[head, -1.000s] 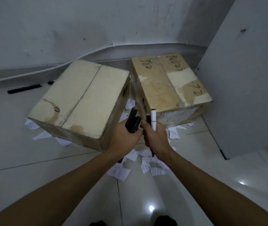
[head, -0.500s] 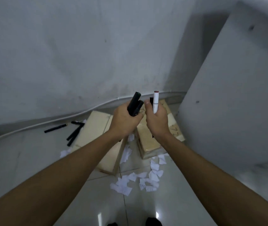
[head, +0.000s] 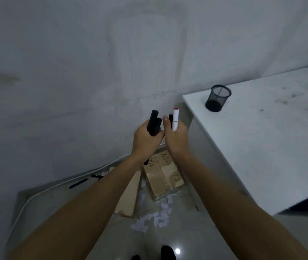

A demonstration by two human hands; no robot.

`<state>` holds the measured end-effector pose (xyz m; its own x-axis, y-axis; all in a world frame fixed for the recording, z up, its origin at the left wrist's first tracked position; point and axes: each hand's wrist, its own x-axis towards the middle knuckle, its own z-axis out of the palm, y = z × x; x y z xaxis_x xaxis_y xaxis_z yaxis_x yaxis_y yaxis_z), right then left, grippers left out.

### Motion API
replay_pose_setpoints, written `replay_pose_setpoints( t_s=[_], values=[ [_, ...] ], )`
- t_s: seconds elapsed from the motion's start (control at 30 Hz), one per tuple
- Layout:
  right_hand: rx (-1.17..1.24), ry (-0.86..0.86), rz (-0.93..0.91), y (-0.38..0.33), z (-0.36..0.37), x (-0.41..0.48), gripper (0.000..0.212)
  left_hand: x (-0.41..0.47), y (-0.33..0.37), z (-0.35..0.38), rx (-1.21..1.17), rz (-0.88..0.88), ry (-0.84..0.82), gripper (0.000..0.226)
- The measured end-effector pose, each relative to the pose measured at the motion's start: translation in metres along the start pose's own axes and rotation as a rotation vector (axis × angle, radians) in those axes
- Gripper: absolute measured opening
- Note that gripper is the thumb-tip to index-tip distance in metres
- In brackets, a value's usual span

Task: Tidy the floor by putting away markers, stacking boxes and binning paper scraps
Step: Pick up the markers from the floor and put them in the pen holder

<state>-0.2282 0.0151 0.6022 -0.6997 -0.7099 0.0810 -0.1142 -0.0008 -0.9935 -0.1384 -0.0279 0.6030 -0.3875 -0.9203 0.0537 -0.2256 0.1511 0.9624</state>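
Observation:
My left hand (head: 145, 140) is closed around a bundle of black markers (head: 154, 123) held upright. Beside it, my right hand (head: 175, 139) grips a white marker with a red cap (head: 175, 119) together with a black one. Both hands are raised in front of the wall, left of a white table (head: 262, 147). A black mesh pen cup (head: 218, 98) stands near the table's left corner. Far below, two cardboard boxes (head: 165, 175) lie on the floor with white paper scraps (head: 149, 220) around them. More black markers (head: 79, 183) lie by the wall.
A white cable (head: 42, 192) runs along the base of the wall at the left. The floor is glossy pale tile. My feet (head: 166, 254) show at the bottom edge. The table's side panel drops beside the right box.
The view has risen from the floor to table height. Both hands came up with their markers, the boxes shrank below, and the table top with the pen cup came into view.

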Motion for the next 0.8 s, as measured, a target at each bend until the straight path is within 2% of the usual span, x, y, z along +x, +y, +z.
replay_pose_setpoints(
  t_s=[0.17,0.3,0.53,0.7,0.8],
  values=[
    [-0.035,0.008,0.013,-0.06,-0.023,-0.004,0.029,-0.009,0.064,-0.006,-0.027,0.017,-0.054,0.015],
    [-0.081,0.047,0.019,-0.086,-0.046,-0.003,0.031,-0.006,0.088,-0.006,-0.031,0.003,-0.081,0.011],
    [-0.049,0.164,0.109,-0.09,-0.075,0.013,0.03,0.011,0.103,0.019,-0.048,0.012,-0.084,0.016],
    [0.003,0.231,0.156,-0.075,-0.1,0.041,0.044,0.024,0.102,0.06,-0.065,-0.009,-0.11,0.017],
    [0.002,0.223,0.158,-0.068,-0.116,0.062,0.035,0.035,0.105,0.085,-0.058,-0.019,-0.12,0.019]
  ],
)
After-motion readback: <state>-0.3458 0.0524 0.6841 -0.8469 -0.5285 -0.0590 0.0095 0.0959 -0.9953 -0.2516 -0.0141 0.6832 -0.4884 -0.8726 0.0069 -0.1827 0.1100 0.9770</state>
